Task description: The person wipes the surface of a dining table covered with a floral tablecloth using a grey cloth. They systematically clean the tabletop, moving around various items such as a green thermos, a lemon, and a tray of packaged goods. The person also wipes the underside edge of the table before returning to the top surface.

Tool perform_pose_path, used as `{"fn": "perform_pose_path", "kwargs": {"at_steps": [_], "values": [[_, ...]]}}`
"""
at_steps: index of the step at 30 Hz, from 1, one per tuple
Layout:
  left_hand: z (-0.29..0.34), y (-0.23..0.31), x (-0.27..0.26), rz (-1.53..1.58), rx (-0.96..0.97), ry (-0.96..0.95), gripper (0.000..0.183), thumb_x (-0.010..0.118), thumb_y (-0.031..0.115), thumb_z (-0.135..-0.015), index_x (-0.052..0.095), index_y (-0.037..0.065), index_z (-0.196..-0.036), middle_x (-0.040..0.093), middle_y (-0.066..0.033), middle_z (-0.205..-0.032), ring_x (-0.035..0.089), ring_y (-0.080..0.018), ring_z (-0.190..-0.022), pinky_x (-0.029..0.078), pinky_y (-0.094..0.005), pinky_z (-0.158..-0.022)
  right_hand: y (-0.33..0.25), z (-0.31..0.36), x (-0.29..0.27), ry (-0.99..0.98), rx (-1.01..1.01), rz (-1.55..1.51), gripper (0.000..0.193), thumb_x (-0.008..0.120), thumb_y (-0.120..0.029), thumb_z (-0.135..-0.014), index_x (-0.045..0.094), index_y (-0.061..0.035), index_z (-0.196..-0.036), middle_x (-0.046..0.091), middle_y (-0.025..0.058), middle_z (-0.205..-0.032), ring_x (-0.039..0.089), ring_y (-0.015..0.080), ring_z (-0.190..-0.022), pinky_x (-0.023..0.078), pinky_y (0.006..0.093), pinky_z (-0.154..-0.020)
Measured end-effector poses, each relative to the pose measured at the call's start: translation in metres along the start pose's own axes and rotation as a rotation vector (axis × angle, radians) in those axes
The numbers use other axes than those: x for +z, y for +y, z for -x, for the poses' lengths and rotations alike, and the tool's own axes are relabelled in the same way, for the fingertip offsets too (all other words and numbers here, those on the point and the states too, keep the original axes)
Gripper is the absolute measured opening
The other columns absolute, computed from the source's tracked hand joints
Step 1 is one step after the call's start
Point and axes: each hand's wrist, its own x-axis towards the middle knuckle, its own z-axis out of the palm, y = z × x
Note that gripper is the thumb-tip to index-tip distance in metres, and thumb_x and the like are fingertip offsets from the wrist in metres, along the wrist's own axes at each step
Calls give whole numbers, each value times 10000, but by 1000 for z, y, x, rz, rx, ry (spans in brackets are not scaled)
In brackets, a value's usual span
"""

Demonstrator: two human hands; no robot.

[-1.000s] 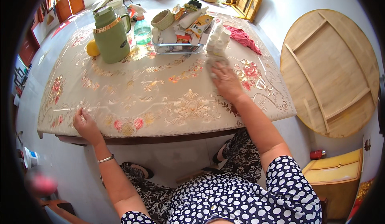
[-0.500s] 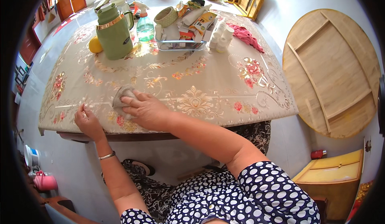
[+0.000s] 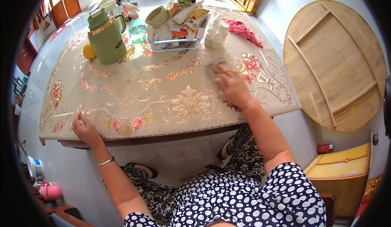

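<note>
A greyish-beige cleaning cloth (image 3: 213, 67) lies bunched against the patterned tablecloth (image 3: 154, 109), right of the middle. My right hand (image 3: 231, 84) is closed over it and presses it on the surface; the fingers are slightly blurred. Close to the table's front left edge, my left hand (image 3: 86, 130) rests on the tablecloth with loosely bent fingers somewhat apart. Nothing shows in it. Beyond the cloth stand white bottles (image 3: 216, 33) and a clear plastic bin (image 3: 175, 44) full of packets and small items.
A green thermos jug (image 3: 106, 40), a yellow round fruit (image 3: 88, 51) and a spray bottle (image 3: 137, 28) stand at the far left of the table. A red cloth (image 3: 243, 32) lies far right. A round wooden tabletop (image 3: 336, 68) leans on the wall; a yellow cabinet (image 3: 338, 166) is below.
My right hand has swept the cleaning cloth from left of the middle across to the right and farther from me. My left hand has stayed near the front left edge.
</note>
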Motion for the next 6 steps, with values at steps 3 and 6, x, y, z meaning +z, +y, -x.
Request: {"fn": "perform_pose_path", "kwargs": {"at_steps": [3,6], "values": [[1,2,0,5,13,9,188,548,130,-924,633,35,-1062,643,-106,-1045,567,-281,-992,447,-387,-876,68,21,1,58,162,166,266,511,-239,-931,650,-115,-1120,463,129,-1393,420,316,-1277,343,423,-1077],[-1,-2,0,2,19,19,189,549,130,-923,633,37,-1064,642,-109,-1049,567,-284,-994,447,-389,-877,93,23,-15,-22,412,146,273,517,-259,-933,649,-127,-1132,458,132,-1395,408,309,-1288,340,411,-1084]]}}
